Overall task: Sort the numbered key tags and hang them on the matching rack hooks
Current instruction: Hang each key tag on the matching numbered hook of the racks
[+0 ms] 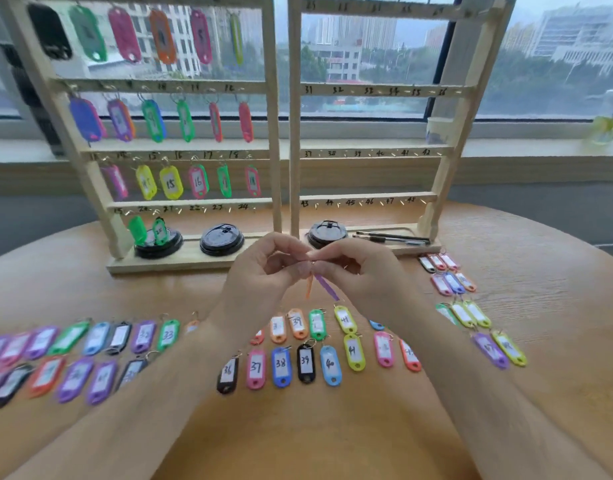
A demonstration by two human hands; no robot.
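An orange key tag (309,287) and a purple key tag (327,288) are dangling edge-on just under the fingertips, the orange one pointing straight down and the purple one slanting down to the right, above the sorted rows (281,363). The left hand (263,268) is pinching the orange top end and the right hand (360,268) the purple, both equally near. The rack (277,133) is standing just beyond. Fingers are hiding the rings, and the numbers are not showing.

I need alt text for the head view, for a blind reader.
The left hand and right hand pinch an orange tag and a purple tag above a table. Numbered tags lie in rows around them; behind, the rack has hung tags on its left half only.
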